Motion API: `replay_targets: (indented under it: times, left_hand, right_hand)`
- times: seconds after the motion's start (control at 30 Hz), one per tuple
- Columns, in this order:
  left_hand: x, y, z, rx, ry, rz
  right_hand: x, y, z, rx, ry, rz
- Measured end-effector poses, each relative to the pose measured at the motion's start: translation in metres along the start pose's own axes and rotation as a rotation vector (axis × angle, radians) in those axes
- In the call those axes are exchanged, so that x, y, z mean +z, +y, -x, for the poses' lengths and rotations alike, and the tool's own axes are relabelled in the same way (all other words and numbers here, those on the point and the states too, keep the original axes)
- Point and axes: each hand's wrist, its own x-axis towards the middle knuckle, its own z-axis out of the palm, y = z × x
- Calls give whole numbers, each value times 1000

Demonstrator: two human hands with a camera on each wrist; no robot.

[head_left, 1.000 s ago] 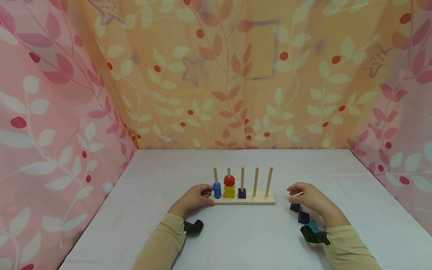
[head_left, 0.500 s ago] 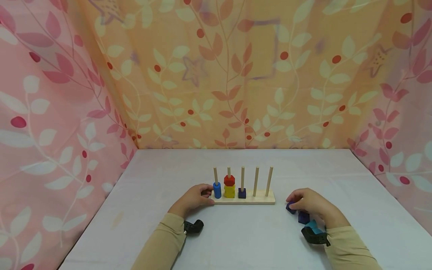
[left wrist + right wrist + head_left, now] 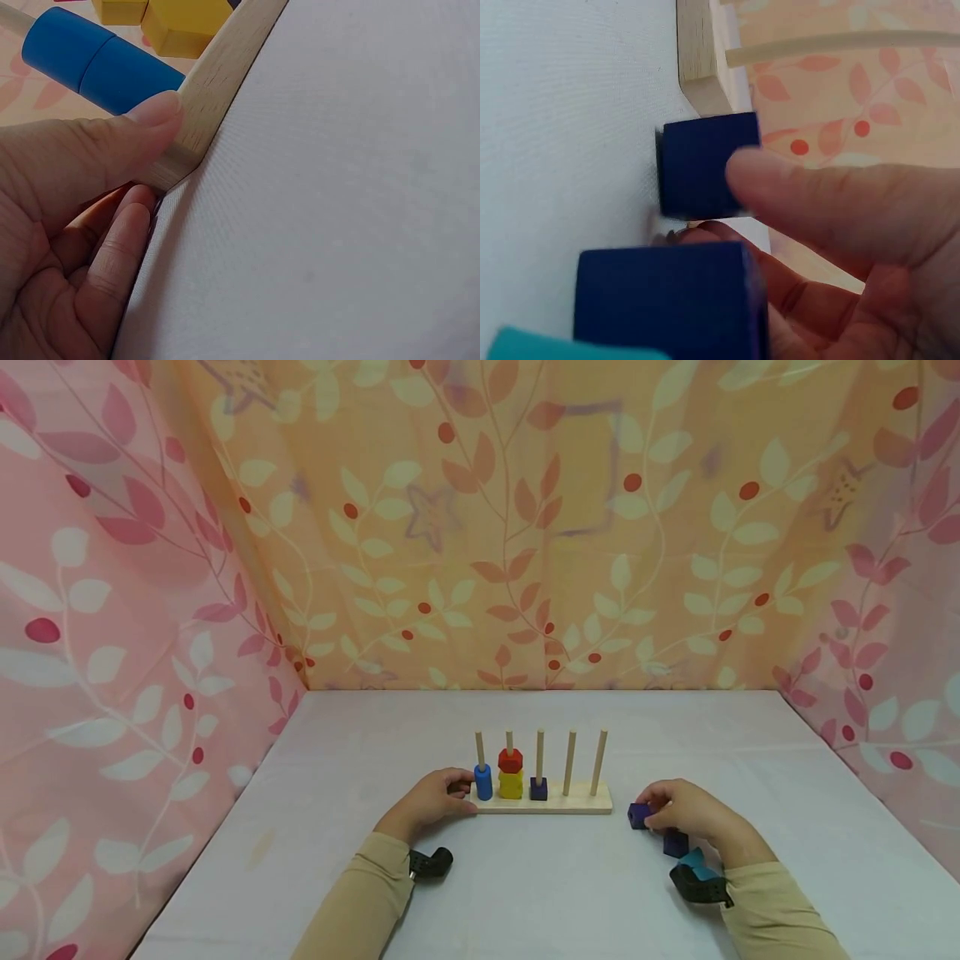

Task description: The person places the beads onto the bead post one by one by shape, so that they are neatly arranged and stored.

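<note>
My left hand (image 3: pixel 429 800) grips the left end of a wooden peg board (image 3: pixel 555 807); in the left wrist view its thumb (image 3: pixel 154 112) presses the board's edge. Five-sided counting aside, several upright pegs rise from it. Blue cylinders (image 3: pixel 94 64) are on the leftmost peg, yellow blocks (image 3: pixel 511 785) under a red block (image 3: pixel 510 761) on the second, and a dark purple cube (image 3: pixel 538 789) on the third. Right of the board, my right hand (image 3: pixel 693 812) pinches another dark purple cube (image 3: pixel 697 169), close over the table.
A further dark cube (image 3: pixel 676 842) and a teal block (image 3: pixel 697 862) lie beneath the right wrist. Each wrist carries a black camera mount (image 3: pixel 431 863). White cloth (image 3: pixel 540 893) covers the table, and patterned curtains (image 3: pixel 480 568) stand around it.
The right hand has lowered and taken hold of the purple cube, which has shifted left toward the board and turned. My left hand stays at the board's end.
</note>
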Motion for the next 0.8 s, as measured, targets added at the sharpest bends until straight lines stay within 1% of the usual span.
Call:
replay_targets:
  times: [0.07, 0.13, 0.3, 0.4, 0.6, 0.7, 0.8]
  left_hand:
    - [0, -1, -1, 11, 0, -6]
    - [0, -2, -2, 23, -3, -15]
    - [-1, -3, -3, 19, -4, -27]
    - [-1, -3, -3, 4, -3, -22]
    - [-1, -2, -2, -8, 0, -9]
    - [-1, -3, -2, -7, 1, -8]
    - [-1, -3, -2, -9, 2, -13]
  right_hand:
    - [0, -1, -1, 10, 7, -37]
    - [-3, -4, -1, 5, 13, -110]
    - [-18, -14, -2, -118, -18, -365]
    - [-26, -24, 0, -191, -21, -474]
    - [-33, -44, 4, -330, 19, -622]
    - [-35, -54, 5, -382, 31, -650]
    - [-34, -64, 6, -434, 32, -641]
